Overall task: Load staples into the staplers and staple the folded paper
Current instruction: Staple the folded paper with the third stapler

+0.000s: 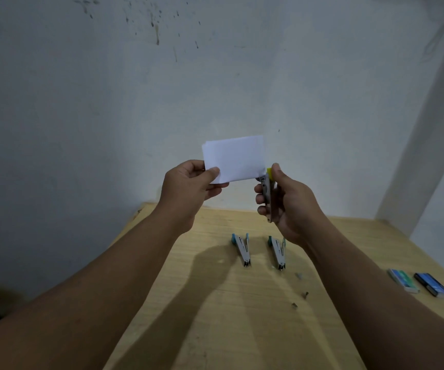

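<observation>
Holding the folded paper [234, 158] up in front of the pale, spattered wall [215, 76], the left hand [188, 186] pinches its lower left corner between thumb and curled fingers, while the right hand [282, 201] wraps around a small metal stapler with a yellow tip [266, 188], whose nose meets the paper's lower right corner. Both are raised well above the wooden table [215, 316], and the two forearms cross much of the tabletop from below, casting dark shadows over its middle. On the table lie two more staplers, both splayed open: one with a blue tip [241, 248] to the left, one with a teal tip [277, 252] just beside it to the right, the latter's far end partly covered by the right wrist. Near the table's right edge sit two staple boxes side by side, a green box [403, 280] and a blue box [433, 284]. Three small bits of staple strip [298, 275] lie scattered between the teal stapler and the boxes. In all: three staplers, two boxes, one folded paper.
</observation>
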